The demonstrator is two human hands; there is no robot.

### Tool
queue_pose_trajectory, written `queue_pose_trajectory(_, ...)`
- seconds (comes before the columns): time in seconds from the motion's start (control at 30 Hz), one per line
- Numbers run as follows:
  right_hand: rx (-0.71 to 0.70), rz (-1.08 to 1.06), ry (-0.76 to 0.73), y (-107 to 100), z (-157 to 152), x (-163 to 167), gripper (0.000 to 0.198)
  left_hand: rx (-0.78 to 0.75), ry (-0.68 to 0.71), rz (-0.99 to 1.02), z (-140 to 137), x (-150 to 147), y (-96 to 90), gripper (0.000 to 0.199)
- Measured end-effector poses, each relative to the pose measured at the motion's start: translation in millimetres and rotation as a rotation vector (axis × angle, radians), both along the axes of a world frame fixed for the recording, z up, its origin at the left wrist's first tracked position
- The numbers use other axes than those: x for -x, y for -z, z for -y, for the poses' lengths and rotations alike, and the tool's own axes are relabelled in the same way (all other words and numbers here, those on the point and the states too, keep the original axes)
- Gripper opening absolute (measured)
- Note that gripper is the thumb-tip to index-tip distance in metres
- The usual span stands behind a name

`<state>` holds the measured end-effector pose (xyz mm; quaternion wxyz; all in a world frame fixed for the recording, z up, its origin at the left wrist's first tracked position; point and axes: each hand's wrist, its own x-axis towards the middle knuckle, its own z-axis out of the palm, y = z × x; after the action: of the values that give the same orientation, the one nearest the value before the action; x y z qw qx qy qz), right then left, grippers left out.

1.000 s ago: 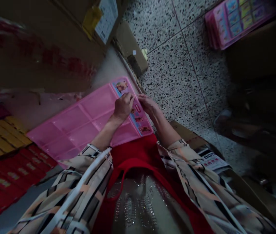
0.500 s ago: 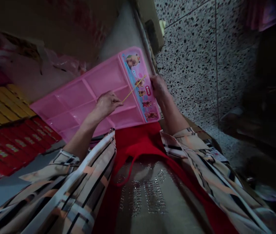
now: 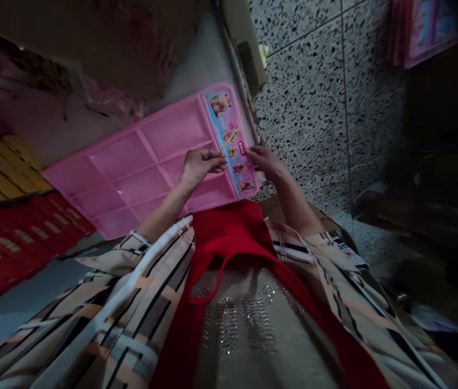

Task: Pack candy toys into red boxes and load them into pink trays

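The left hand (image 3: 199, 165) pinches a thin yellow strip (image 3: 229, 139), seemingly a tie, over the pink tray (image 3: 148, 162) on the table, while the right hand (image 3: 263, 159) steadies its printed edge, grip closed there.

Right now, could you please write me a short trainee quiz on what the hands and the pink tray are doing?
1. True or false: the left hand pinches a thin yellow strip.
2. What does the right hand touch? A) the printed edge of the pink tray B) the red boxes C) the floor
3. Fill in: the tray's compartments look ____.

Key: 1 true; 2 A; 3 empty.
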<state>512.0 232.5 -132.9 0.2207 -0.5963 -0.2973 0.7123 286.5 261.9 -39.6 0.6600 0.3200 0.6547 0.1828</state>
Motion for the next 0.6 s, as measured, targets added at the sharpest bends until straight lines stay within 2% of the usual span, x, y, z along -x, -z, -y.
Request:
queue_pose_trajectory(0.1, 0.104, -0.068, 0.067, -11, 22, -8, 0.035, 0.038, -0.02, -0.014, 3, -10, 12.4, 0.021)
queue_pose_trajectory(0.2, 0.097, -0.111, 0.189, -16, 34, -11, 0.03, -0.039, 0.043, -0.159, 7, -19, 23.5, 0.017)
queue_pose_trajectory(0.33, 0.094, -0.136, 0.299, -15, 37, -8, 0.022, -0.296, 0.215, -0.321, 15, -31, 34.0, 0.007)
queue_pose_trajectory(0.43, 0.144, -0.174, 0.358, -14, 38, -4, 0.021, -0.461, 0.395, -0.409, 21, -39, 39.2, 0.011)
queue_pose_trajectory(0.53, 0.227, -0.22, 0.389, -15, 42, -3, 0.024, -0.55, 0.529, -0.496, 26, -45, 43.2, 0.014)
queue_pose_trajectory(0.6, 0.281, -0.236, 0.403, -16, 46, -3, 0.025, -0.565, 0.571, -0.532, 29, -48, 45.7, 0.014)
